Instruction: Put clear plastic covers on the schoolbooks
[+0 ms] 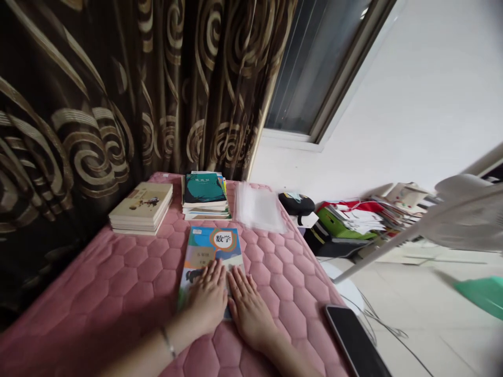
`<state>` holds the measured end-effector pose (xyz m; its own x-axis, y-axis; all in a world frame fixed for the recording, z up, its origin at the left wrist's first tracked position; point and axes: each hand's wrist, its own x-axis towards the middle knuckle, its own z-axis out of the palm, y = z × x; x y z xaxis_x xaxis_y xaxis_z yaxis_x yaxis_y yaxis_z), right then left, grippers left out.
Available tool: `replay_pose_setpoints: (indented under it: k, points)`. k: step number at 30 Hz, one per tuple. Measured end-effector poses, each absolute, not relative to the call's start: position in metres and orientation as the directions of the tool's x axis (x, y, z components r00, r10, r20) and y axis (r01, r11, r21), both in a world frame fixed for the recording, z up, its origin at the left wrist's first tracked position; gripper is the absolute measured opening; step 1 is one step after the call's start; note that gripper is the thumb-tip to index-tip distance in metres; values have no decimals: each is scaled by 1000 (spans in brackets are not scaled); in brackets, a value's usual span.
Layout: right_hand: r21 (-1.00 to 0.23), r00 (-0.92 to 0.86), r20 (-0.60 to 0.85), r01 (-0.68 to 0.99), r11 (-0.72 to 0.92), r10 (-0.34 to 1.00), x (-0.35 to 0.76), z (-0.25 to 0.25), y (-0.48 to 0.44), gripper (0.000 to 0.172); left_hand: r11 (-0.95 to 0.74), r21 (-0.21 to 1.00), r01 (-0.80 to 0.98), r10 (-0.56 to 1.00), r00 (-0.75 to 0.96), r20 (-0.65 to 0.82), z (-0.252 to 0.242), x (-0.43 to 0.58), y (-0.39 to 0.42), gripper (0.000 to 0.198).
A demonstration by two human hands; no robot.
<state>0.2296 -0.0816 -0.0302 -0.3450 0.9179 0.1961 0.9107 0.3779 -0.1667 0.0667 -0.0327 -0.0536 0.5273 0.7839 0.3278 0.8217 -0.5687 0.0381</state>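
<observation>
A colourful textbook (214,245) with Chinese characters on its cover lies flat on the pink quilted surface (129,272). My left hand (207,299) rests flat on the book's lower half, fingers stretched out. My right hand (248,308) lies beside it, palm down and fingers spread, partly on the book's lower right corner and partly on the quilt. Neither hand grips anything.
Behind the book are a beige book stack (141,207), a stack topped by a dark green book (205,195) and clear plastic sleeves (258,211). A black phone (356,340) lies at the right edge. A dark patterned curtain (118,89) hangs behind; clutter and a fan (459,212) stand on the right.
</observation>
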Motion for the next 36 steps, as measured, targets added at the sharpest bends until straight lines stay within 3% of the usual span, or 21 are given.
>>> replay_pose_setpoints:
  k: [8, 16, 22, 27, 33, 36]
  points:
    - [-186, -334, 202, 910, 371, 921, 233, -36, -81, 56, -391, 78, 917, 874, 344, 342, -37, 55, 20, 57]
    - [-166, -309, 71, 934, 317, 948, 212, -13, -64, 53, -354, 51, 934, 909, 331, 253, -24, 32, 28, 59]
    - [-214, -459, 132, 852, 478, 878, 190, -4, 14, 54, -381, 49, 923, 884, 349, 310, -28, 32, 29, 55]
    - [-177, -312, 83, 930, 322, 946, 221, -6, 67, 55, -346, 46, 937, 907, 321, 272, -32, 32, 30, 58]
    - [-179, -273, 126, 939, 293, 954, 229, -14, 72, 55, -273, 16, 962, 942, 264, 206, -26, 56, 38, 62]
    - [-192, -272, 136, 936, 295, 953, 226, -15, 72, 55, -395, 19, 919, 908, 387, 161, -17, 70, 59, 59]
